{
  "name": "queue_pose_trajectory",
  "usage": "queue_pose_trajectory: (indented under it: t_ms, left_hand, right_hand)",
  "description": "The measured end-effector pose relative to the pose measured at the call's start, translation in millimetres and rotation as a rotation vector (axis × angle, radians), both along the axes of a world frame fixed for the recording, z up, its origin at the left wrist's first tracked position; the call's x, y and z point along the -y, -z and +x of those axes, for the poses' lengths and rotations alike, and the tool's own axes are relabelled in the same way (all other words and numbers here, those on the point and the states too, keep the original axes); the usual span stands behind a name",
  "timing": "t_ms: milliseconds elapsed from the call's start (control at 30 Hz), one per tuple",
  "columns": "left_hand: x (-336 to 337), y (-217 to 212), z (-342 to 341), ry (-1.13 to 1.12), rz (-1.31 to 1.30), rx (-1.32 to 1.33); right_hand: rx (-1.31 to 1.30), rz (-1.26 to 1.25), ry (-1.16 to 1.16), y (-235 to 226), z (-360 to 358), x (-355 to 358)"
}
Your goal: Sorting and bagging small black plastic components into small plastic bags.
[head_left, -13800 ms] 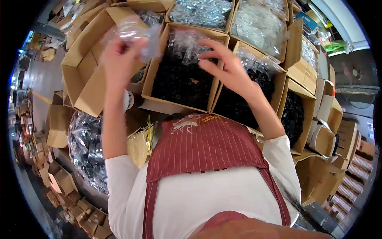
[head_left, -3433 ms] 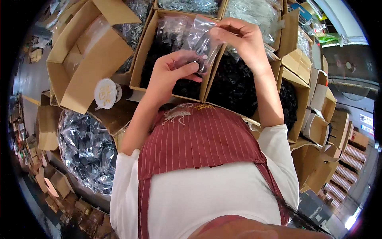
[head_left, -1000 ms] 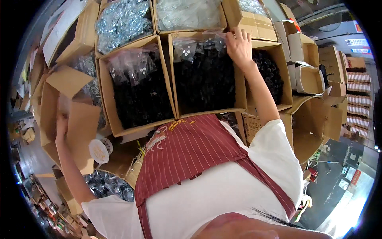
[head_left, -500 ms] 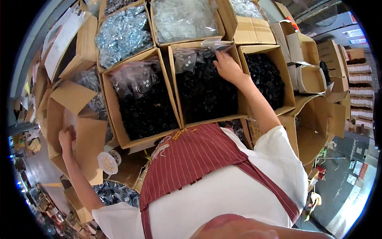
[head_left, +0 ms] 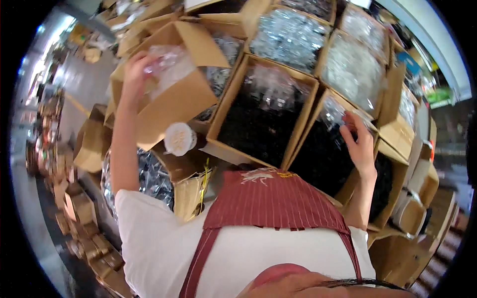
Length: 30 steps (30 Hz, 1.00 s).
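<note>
My left hand (head_left: 137,74) is inside an open carton (head_left: 171,111) on the left, its fingers closed on a clear plastic bag (head_left: 164,58) with a pinkish edge. More clear film lies in that carton below the bag. My right hand (head_left: 358,141) hovers over a box of small black parts (head_left: 320,159), fingers bent and thumb apart, with nothing seen between them. Beside its fingertips lie clear bags (head_left: 332,113) at the far end of that box. Motion blurs both hands slightly.
A second box of black parts (head_left: 258,126) with clear bags on top stands between my hands. Behind are boxes of bluish packets (head_left: 288,37) and clear bags (head_left: 353,69). A white-lidded cup (head_left: 180,139) stands near the left carton. Stacked cartons (head_left: 82,203) line the lower left.
The view has swung left, so the boxes sit further right. My left hand has risen with a clear bag now showing at it; my right hand stays by the bags, its fingers now apart.
</note>
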<state>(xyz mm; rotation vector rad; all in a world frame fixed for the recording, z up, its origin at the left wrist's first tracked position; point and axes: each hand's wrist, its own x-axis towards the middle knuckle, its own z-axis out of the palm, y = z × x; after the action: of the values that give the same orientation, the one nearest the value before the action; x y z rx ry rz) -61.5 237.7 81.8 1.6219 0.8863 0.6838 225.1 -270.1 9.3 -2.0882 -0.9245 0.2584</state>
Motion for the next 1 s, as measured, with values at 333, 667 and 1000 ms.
queue_pose_trajectory:
  t_ms: [333,667,1000]
  left_hand:
    - [221,-16,32,0.360,-0.465,0.257]
    - [248,36,-9,0.324,-0.380,-0.042]
    - [271,59,-6,0.083,-0.069,-0.019]
  right_hand:
    - [-0.942,0.359,-0.698,-47,-71,-141]
    - [-1.012,0.016,-0.588,-30,-85,-113]
    - [-1.191,-0.054,-0.622,-12,-107,-86]
